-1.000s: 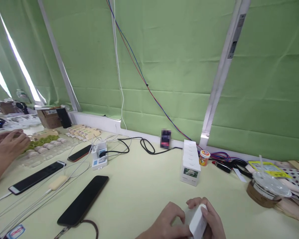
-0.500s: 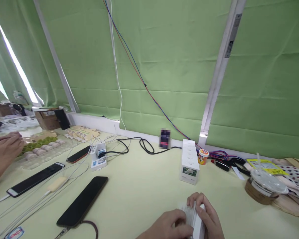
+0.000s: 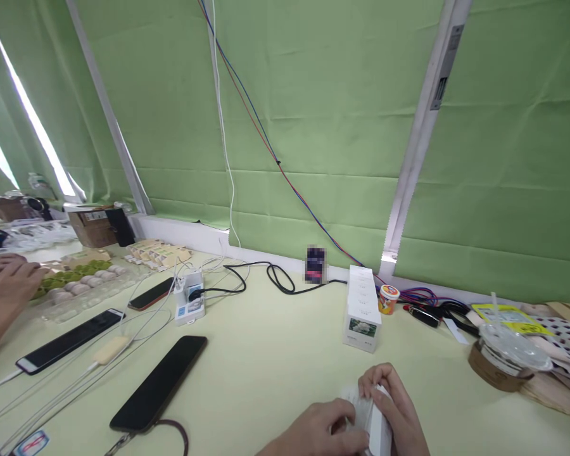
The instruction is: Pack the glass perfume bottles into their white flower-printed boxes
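Near the table's front edge, a small white box is held between both hands. My right hand wraps around its far end and right side, fingers curled over the top. Against the box's left side lies a whitish, see-through piece, blurred, perhaps plastic. My left hand has its fingers closed on that piece and against the box; the fingertips are partly hidden. Beyond the hands stands a row of similar white boxes, the front one bearing a picture of a white flower.
A black phone lies left of my hands, with a power strip and cables behind. Another person's hand is beside an egg tray. A lidded cup and small orange tub stand right.
Both hands stay around the box with only slight finger movement. The other person's hand has shifted a little left and down. The whole view has moved very slightly.
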`<action>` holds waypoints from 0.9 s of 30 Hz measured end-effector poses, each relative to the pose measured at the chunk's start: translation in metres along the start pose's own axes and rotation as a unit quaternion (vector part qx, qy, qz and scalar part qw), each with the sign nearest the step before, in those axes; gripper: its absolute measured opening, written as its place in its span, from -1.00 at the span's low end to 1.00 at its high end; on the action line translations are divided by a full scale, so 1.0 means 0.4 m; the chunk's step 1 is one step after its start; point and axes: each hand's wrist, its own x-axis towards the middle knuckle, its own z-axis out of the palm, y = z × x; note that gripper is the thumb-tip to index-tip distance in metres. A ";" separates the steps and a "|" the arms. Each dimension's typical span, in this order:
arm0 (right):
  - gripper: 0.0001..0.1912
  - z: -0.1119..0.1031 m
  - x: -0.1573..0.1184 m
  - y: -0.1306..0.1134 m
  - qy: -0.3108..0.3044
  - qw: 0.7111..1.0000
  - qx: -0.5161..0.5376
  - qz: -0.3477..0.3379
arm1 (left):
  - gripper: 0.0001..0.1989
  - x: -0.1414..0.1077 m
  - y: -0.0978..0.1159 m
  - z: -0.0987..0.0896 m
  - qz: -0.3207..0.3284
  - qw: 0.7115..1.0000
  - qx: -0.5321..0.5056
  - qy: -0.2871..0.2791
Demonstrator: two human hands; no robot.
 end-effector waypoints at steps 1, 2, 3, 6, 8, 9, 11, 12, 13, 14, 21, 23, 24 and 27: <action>-0.75 0.001 0.000 0.000 0.002 1.000 0.002 0.002 | -0.78 0.003 0.005 -0.002 -0.029 0.999 -0.023 -0.006; -0.75 0.002 0.000 0.000 0.004 1.000 0.006 0.005 | -0.76 0.004 0.011 -0.003 -0.045 0.998 -0.037 -0.009; -0.75 0.004 0.000 0.000 0.008 1.000 0.011 0.009 | -0.74 0.006 0.016 -0.006 -0.048 0.998 -0.044 -0.012; -0.75 0.010 -0.001 -0.004 0.016 0.999 0.023 0.018 | -0.71 0.006 0.030 -0.015 -0.038 0.998 -0.048 -0.002; -0.75 0.014 -0.001 -0.006 0.016 0.999 0.025 0.021 | -0.67 0.003 0.037 -0.020 -0.030 0.998 -0.048 0.011; -0.75 0.015 -0.002 -0.007 0.015 0.999 0.025 0.023 | -0.65 0.001 0.038 -0.023 -0.028 0.998 -0.052 0.013; -0.76 0.016 -0.002 -0.009 0.017 0.999 0.024 0.027 | -0.63 -0.002 0.040 -0.026 -0.030 0.998 -0.063 0.009; -0.76 0.016 -0.002 -0.009 0.018 0.999 0.024 0.027 | -0.63 -0.003 0.040 -0.027 -0.031 0.997 -0.065 0.005; -0.76 0.016 -0.002 -0.009 0.019 0.999 0.025 0.026 | -0.65 -0.004 0.040 -0.028 -0.033 0.998 -0.061 0.002; -0.76 0.017 -0.002 -0.008 0.020 0.999 0.027 0.027 | -0.67 -0.004 0.039 -0.029 -0.036 0.998 -0.053 -0.001; -0.77 0.017 -0.002 -0.005 0.021 0.998 0.056 0.028 | -0.78 -0.005 0.029 -0.026 -0.019 1.000 -0.006 -0.009; -0.76 0.017 -0.002 -0.005 0.021 0.998 0.053 0.026 | -0.78 -0.006 0.025 -0.023 -0.005 1.000 0.003 -0.002; -0.76 0.018 -0.002 -0.006 0.021 0.998 0.051 0.028 | -0.77 -0.006 0.023 -0.022 -0.006 1.000 0.004 0.000; -0.77 0.018 -0.002 -0.009 0.020 0.998 0.046 0.035 | -0.75 -0.007 0.021 -0.018 -0.032 0.999 -0.008 0.001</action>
